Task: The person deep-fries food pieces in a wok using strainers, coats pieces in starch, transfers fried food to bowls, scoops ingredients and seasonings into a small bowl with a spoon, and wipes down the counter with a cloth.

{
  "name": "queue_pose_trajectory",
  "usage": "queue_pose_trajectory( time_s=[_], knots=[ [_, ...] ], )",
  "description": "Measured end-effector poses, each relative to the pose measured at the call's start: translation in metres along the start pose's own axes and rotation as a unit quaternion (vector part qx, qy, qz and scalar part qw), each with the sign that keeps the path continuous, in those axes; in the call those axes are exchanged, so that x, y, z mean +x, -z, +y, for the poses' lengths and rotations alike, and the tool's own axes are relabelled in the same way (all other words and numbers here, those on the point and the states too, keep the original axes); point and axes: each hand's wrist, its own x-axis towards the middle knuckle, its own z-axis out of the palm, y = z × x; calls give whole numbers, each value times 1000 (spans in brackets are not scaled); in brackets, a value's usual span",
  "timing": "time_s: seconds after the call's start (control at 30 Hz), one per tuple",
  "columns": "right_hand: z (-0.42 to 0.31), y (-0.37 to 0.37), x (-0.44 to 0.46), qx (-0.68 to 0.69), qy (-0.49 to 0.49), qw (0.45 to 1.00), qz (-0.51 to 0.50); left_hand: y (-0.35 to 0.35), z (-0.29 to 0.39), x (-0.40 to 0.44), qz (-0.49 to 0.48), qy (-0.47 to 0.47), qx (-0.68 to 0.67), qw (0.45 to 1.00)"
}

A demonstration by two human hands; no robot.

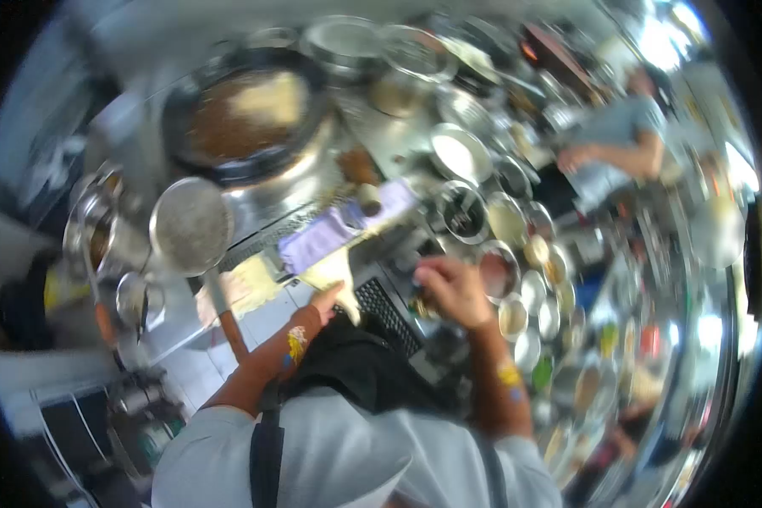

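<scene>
My left hand (pixel 327 303) is at the counter's front edge, its fingers closed on a pale yellow cloth (pixel 334 273) that hangs over that edge. A folded purple cloth (pixel 317 241) lies just beyond it. My right hand (pixel 453 292) is raised in front of my body, fingers curled together; blur hides what they may hold. Left of my left hand, a round skimmer (pixel 191 227) with a wooden handle rests near another pale cloth (pixel 250 286).
A large black wok (pixel 173 127) holds brown liquid with a pale mass. Metal pots (pixel 343 42) stand behind. Several bowls of ingredients (pixel 506 220) line the right side. Another person (pixel 610 144) works at the far right. A metal pot (pixel 118 241) stands left.
</scene>
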Motion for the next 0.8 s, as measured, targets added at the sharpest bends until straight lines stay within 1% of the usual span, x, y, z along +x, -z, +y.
queue_pose_trajectory(
  time_s=[0.03, 0.1, 0.13, 0.17, 0.2, 0.23, 0.27, 0.3, 0.37, 0.4, 0.47, 0.5, 0.53, 0.57, 0.6, 0.63, 0.67, 0.7, 0.73, 0.77, 0.8],
  knots=[
    [54, -31, 31, -45, 42, 998, -35, -10, 5, -18, -43, 8, -74, 996],
    [129, -94, 76, -122, 72, 981, -130, -36, 34, -73, -106, 2, -182, 978],
    [165, -127, 95, -96, 14, 970, -221, -45, 46, -93, -80, -2, -168, 983],
    [169, -150, 100, -1, -65, 957, -281, -40, 48, -91, -102, -39, -156, 982],
    [173, -173, 105, 83, -154, 929, -326, -31, 43, -87, -126, -75, -143, 979],
    [159, -190, 102, 230, -260, 877, -333, -30, 44, -91, -136, -89, -166, 973],
    [146, -200, 110, 367, -354, 794, -329, -30, 46, -96, -148, -104, -189, 965],
    [146, -207, 119, 323, -298, 840, -319, -25, 45, -95, -127, -121, -188, 966],
    [160, -221, 146, 200, -201, 893, -348, -17, 43, -93, -86, -152, -178, 968],
    [175, -229, 165, 66, -91, 920, -376, -20, 45, -101, -53, -160, -182, 969],
    [169, -219, 160, 66, -65, 923, -374, -37, 41, -123, 6, -167, -183, 969],
    [171, -214, 159, 68, -58, 925, -369, -37, 31, -116, 21, -178, -185, 966],
    [173, -211, 159, 23, -36, 927, -373, -37, 21, -108, 34, -187, -185, 964],
    [186, -210, 162, -63, 96, 919, -377, -38, 23, -100, 43, -196, -183, 962],
    [205, -213, 169, -151, 223, 889, -369, -48, 32, -108, 68, -177, -167, 968],
    [216, -211, 178, -241, 341, 837, -353, -67, 41, -131, 92, -159, -152, 971],
    [201, -189, 177, -171, 235, 866, -407, -65, 43, -128, 111, -150, -142, 972],
    [177, -161, 173, -100, 122, 885, -438, -63, 45, -125, 130, -140, -132, 973],
    [176, -142, 173, 34, 45, 898, -436, -38, 28, -100, 143, -138, -126, 972],
    [173, -121, 171, 167, -31, 889, -424, -21, 19, -86, 156, -135, -119, 971],
    [147, -87, 166, 209, -67, 887, -405, -20, 21, -88, 186, -130, -91, 970]
  ],
)
